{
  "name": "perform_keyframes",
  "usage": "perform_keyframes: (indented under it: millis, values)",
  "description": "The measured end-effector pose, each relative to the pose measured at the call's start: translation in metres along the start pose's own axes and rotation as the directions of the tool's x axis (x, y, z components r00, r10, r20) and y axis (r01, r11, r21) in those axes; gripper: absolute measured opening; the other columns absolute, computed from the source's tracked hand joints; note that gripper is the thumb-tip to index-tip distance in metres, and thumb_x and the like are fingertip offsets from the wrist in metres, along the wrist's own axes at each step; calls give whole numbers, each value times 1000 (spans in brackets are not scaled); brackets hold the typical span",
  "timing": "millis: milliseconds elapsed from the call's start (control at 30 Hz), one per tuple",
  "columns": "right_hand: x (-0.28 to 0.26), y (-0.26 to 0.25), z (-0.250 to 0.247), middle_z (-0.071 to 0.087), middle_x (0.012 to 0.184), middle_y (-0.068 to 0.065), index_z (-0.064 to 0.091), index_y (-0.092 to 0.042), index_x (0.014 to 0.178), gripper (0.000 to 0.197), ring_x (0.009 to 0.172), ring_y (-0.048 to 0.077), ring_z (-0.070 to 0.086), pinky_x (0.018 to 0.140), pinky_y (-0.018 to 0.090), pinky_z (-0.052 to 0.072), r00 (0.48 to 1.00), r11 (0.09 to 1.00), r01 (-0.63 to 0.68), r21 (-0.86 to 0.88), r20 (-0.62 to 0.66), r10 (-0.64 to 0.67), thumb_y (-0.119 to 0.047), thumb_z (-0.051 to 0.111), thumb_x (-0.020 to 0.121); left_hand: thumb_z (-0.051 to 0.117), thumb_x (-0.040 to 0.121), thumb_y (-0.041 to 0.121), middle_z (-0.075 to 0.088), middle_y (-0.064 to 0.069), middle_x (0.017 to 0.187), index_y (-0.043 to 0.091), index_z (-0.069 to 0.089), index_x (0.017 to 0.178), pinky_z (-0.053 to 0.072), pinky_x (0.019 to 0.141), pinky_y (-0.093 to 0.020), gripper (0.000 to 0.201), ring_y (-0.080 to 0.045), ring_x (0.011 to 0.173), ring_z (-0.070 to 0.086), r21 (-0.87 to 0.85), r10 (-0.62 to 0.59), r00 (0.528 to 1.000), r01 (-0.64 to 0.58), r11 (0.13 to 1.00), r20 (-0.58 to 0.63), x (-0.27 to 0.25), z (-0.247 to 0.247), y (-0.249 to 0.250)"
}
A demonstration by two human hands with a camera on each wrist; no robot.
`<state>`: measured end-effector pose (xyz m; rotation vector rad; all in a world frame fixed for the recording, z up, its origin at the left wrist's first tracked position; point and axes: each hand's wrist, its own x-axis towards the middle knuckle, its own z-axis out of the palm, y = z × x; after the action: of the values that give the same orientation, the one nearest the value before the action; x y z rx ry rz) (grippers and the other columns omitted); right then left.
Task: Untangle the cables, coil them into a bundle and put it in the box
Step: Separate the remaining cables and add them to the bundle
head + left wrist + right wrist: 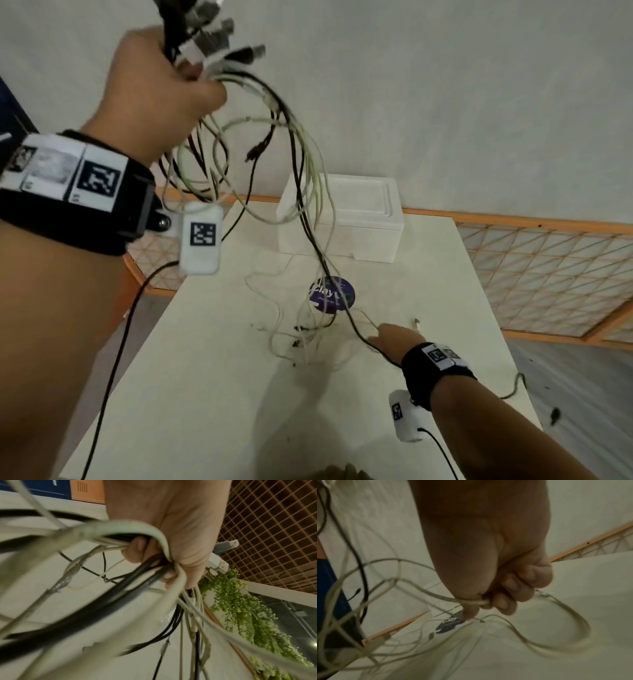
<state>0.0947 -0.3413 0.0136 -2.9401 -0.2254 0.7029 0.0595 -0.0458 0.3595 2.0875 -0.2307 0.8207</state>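
Note:
My left hand is raised high at the upper left and grips a bunch of black and white cables near their plugs. Its curled fingers wrap the bunch. The cables hang in loops down to a tangle on the white table. Low over the table at the right, my right hand pinches a thin white cable between thumb and curled fingers. The white foam box stands closed at the table's far edge.
A round purple sticker lies on the table under the hanging cables. A loose white plug lies right of my right hand. An orange lattice fence runs behind the table. A cable end hangs off the table's right edge.

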Motion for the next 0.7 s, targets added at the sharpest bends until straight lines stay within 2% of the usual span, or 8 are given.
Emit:
perform_keyframes:
  millis: [67, 133, 267, 333, 400, 500, 600, 700]
  values:
    - [2, 5, 5, 60, 118, 15, 50, -4, 121, 49, 106, 28, 59, 90, 34, 42, 990, 995, -83, 52, 119, 76, -45, 41, 96, 61, 81, 10, 65, 4, 89, 17, 62, 101, 40, 57, -2, 22, 17, 63, 55, 101, 8, 1000, -7, 995, -13, 7, -3, 4]
    - [4, 7, -6, 62, 93, 12, 50, -7, 113, 39, 71, 21, 60, 66, 30, 45, 985, 947, -119, 298, 157, 74, -40, 55, 91, 61, 81, 9, 58, 4, 77, 16, 59, 95, 34, 47, -3, 16, 11, 50, 49, 228, -1, 1000, -4, 974, 24, 11, -2, 5]
    - [-8, 3, -56, 59, 80, 7, 48, -15, 111, 30, 57, 15, 56, 46, 23, 47, 995, 672, 87, 735, -94, -26, -13, 65, 86, 63, 81, 12, 56, -7, 85, 14, 57, 93, 32, 52, -19, 14, -17, 61, 45, 337, -27, 999, 14, 941, 35, 11, 3, 5]
    - [-20, -9, -72, 58, 92, 6, 53, -17, 115, 35, 62, 16, 59, 51, 25, 51, 975, 545, 224, 808, -193, -114, -6, 65, 84, 64, 80, 13, 56, -7, 86, 11, 59, 95, 31, 53, -18, 16, -19, 65, 46, 335, -36, 999, 28, 942, 16, 11, 5, 5]
    - [-29, -22, -76, 59, 103, 0, 56, -25, 111, 33, 67, 14, 60, 57, 25, 52, 942, 551, 323, 770, -317, -110, -8, 64, 84, 64, 79, 14, 56, -6, 87, 9, 60, 95, 31, 52, -18, 17, -14, 61, 45, 319, -36, 999, 37, 947, -8, 12, 4, 5]
    - [-46, -43, -86, 59, 115, -5, 54, -26, 113, 29, 88, 12, 61, 72, 18, 51, 820, 464, 518, 719, -571, -30, -30, 65, 86, 63, 77, 14, 59, -6, 88, 4, 63, 100, 35, 56, -21, 25, -17, 68, 49, 272, -51, 999, 49, 961, 1, 9, 7, 7]
    - [-65, -68, -110, 43, 142, -5, 26, -28, 142, 93, 126, 7, 46, 100, 17, 39, 752, 267, 658, 704, -635, -179, -56, 72, 66, 64, 77, 14, 59, -5, 81, 6, 63, 97, 36, 55, -21, 21, -16, 66, 49, 259, -56, 996, 38, 965, 63, 1, 17, 13]
    - [-68, -99, -122, 27, 151, -10, -1, -29, 149, 128, 136, 1, 28, 109, 18, 24, 763, 345, 646, 681, -579, -287, -43, 86, 56, 64, 76, 12, 56, 1, 73, 11, 60, 91, 36, 48, -13, 15, 0, 53, 45, 249, -40, 995, 15, 968, 96, -11, 27, 23]
